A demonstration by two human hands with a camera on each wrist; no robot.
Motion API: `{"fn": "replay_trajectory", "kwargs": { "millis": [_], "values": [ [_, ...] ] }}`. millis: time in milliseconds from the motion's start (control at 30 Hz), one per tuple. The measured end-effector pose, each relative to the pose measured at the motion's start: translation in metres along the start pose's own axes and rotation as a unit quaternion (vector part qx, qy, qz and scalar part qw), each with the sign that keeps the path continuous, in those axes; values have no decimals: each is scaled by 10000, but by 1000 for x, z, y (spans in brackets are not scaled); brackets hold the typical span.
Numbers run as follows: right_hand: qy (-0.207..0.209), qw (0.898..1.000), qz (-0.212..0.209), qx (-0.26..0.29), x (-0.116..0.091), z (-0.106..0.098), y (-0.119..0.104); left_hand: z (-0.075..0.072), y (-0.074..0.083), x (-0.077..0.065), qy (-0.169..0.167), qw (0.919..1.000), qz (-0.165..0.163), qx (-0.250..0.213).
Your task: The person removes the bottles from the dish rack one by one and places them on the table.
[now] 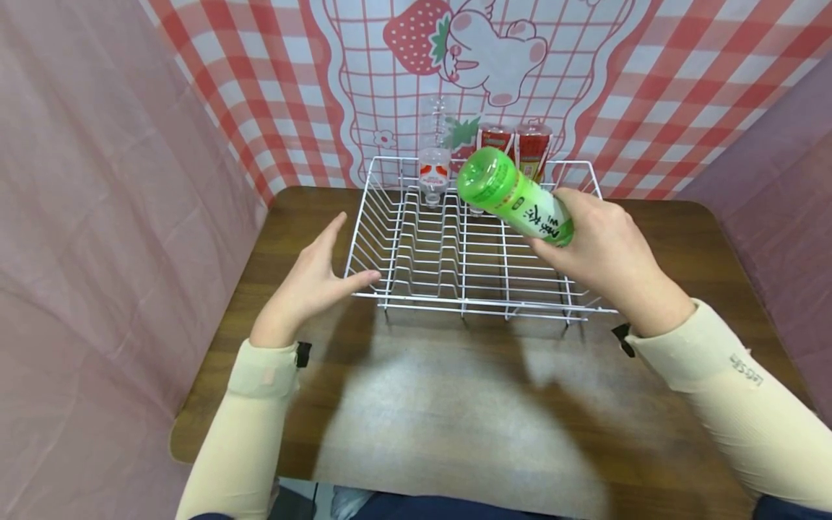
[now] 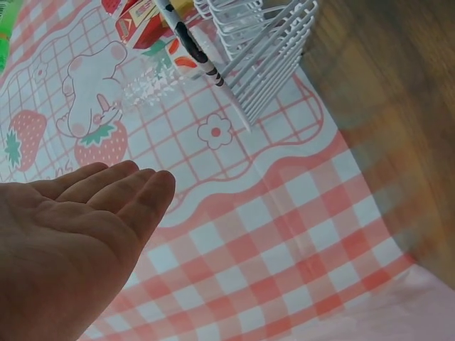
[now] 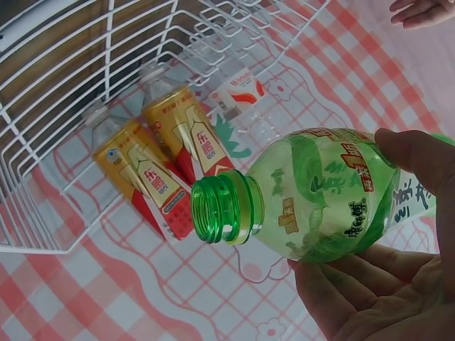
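My right hand (image 1: 601, 242) grips a green plastic bottle (image 1: 516, 198) above the right half of a white wire rack (image 1: 463, 303). The bottle is tilted, its base up and to the left in the head view. Its threaded mouth (image 3: 220, 208) shows no cap in the right wrist view, and fingers and thumb wrap its labelled body. My left hand (image 1: 312, 278) is beside the rack's left front corner, thumb and fingers spread, nothing in it. In the left wrist view the left hand (image 2: 85, 227) has its palm showing and fingers extended.
At the rack's back stand a clear bottle (image 1: 434, 173), neck down, and two red-and-gold bottles (image 3: 186, 131), also neck down. Behind them rises a red checked cloth (image 1: 260, 79). Pink curtains (image 1: 84, 238) flank the brown wooden table (image 1: 416, 404).
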State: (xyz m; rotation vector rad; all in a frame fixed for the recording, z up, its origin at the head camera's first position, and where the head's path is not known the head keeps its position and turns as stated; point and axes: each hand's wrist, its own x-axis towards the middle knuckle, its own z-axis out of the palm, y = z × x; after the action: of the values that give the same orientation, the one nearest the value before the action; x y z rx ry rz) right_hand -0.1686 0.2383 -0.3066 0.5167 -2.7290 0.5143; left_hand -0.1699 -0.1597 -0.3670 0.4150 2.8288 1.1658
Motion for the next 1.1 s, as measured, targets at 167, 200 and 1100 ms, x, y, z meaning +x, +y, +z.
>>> {"fn": "replay_trajectory", "kwargs": {
  "millis": [167,200,1100],
  "values": [
    [-16,10000,-39,-16,-1,0,-2,-2,3,1,-29,10000,11,32],
    [-24,10000,-39,-16,-1,0,-2,-2,3,1,-34,10000,22,43],
    [-234,9996,-117,-79,-3,0,-8,-9,17,6,-170,9990,279,302]
  ]
}}
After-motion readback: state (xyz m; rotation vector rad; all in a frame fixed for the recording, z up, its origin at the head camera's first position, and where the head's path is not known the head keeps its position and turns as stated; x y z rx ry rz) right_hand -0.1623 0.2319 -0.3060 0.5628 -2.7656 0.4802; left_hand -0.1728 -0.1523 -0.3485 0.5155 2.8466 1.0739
